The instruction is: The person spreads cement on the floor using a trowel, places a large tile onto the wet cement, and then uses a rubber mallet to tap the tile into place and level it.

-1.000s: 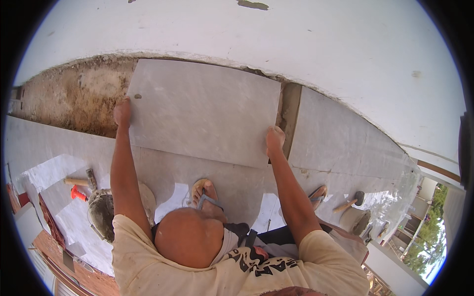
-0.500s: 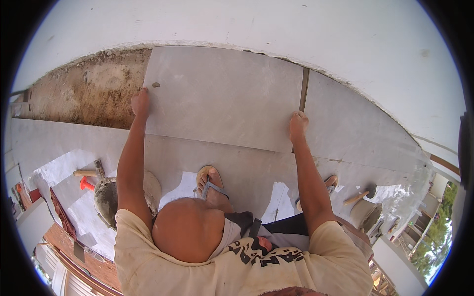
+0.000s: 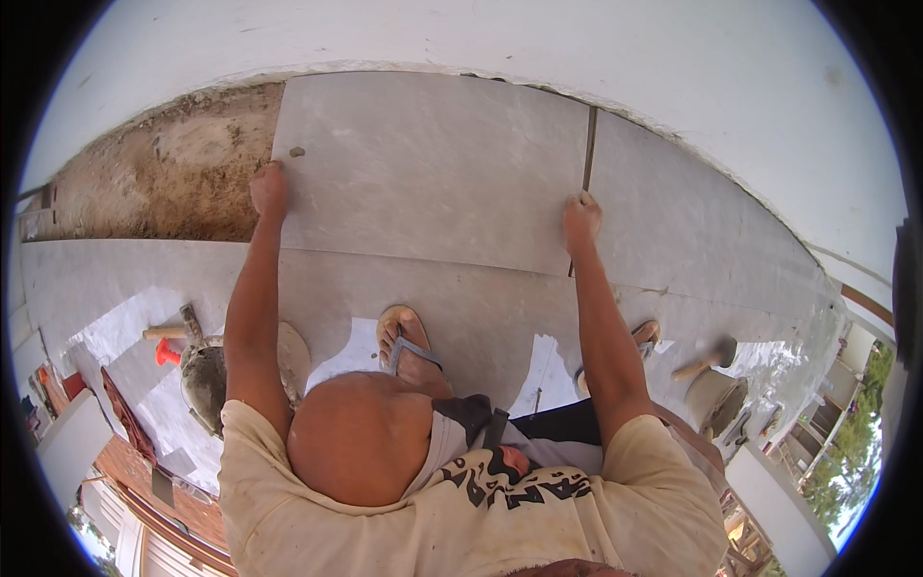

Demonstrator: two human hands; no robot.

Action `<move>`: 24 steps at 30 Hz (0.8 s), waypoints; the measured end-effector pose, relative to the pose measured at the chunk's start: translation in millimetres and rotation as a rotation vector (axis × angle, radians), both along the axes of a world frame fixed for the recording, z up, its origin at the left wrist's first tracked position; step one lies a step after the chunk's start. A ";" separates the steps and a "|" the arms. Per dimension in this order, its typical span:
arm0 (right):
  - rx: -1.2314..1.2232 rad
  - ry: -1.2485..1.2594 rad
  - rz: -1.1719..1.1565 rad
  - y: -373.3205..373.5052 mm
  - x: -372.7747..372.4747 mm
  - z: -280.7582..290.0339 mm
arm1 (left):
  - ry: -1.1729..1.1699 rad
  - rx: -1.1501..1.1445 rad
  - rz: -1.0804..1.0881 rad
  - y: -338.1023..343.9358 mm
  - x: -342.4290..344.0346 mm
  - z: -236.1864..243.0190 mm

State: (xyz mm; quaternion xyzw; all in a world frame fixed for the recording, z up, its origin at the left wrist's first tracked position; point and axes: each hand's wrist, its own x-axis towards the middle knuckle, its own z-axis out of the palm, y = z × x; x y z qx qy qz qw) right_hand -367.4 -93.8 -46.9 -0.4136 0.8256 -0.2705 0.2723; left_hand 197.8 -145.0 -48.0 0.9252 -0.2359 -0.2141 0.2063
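A large grey floor tile [image 3: 423,168] lies between my hands, its far edge close to the white wall. My left hand [image 3: 269,189] is closed on its left edge, beside a strip of bare earthy bedding [image 3: 163,173]. On the right edge, my right hand [image 3: 582,219] grips with its fingers in the narrow dark gap [image 3: 590,144] that parts this tile from the neighbouring grey tile [image 3: 692,202]. The undersides of the fingers are hidden on both sides. A small lump of mortar [image 3: 297,152] sits on the tile near my left hand.
A white wall [image 3: 481,34] curves along the far side. To my left are a mortar-caked bucket [image 3: 202,385], a wooden-handled hammer [image 3: 192,325] and a red-orange tool [image 3: 167,352]. At right lie a mallet [image 3: 707,361] and another bucket [image 3: 716,404]. My sandalled foot [image 3: 413,346] stands on laid tiles.
The gap at the tile's right edge looks slightly narrower. Both hands keep their hold on the edges. The whole view has shifted a little.
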 end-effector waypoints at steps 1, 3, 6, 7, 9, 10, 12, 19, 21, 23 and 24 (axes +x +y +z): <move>0.024 0.000 0.026 -1.0 -2.5 1.5 | 0.013 -0.013 0.001 0.4 -1.6 2.1; -0.007 0.135 0.048 -2.7 -13.9 -8.3 | 0.044 -0.046 -0.002 -3.5 -7.8 4.4; 0.012 0.132 0.123 -0.9 -9.9 0.4 | 0.005 -0.079 -0.043 -0.2 4.1 -1.3; 0.031 0.096 0.156 -2.5 -0.3 12.6 | -0.020 -0.076 -0.030 3.8 9.7 -1.6; 0.072 0.032 0.099 -3.5 -5.0 21.8 | -0.037 -0.078 -0.029 -1.2 -2.1 -1.9; 0.092 -0.001 0.070 -3.8 -6.6 25.8 | -0.021 -0.096 -0.029 -2.1 -7.2 -1.5; 0.093 0.077 0.113 -4.1 -13.9 28.3 | 0.003 -0.131 -0.029 -1.3 -11.0 -3.5; 0.140 0.171 0.160 -7.6 -25.7 19.4 | 0.038 -0.105 -0.008 -6.8 -2.3 -20.1; 0.146 0.129 0.105 -8.8 -16.3 21.6 | 0.034 -0.097 -0.021 -2.7 2.7 -16.5; 0.137 0.121 0.102 -8.9 -17.4 16.7 | 0.043 -0.104 -0.004 -2.3 -1.7 -11.7; 0.123 0.135 0.126 -8.5 -24.7 11.4 | 0.052 -0.110 0.003 -4.2 -8.8 -8.8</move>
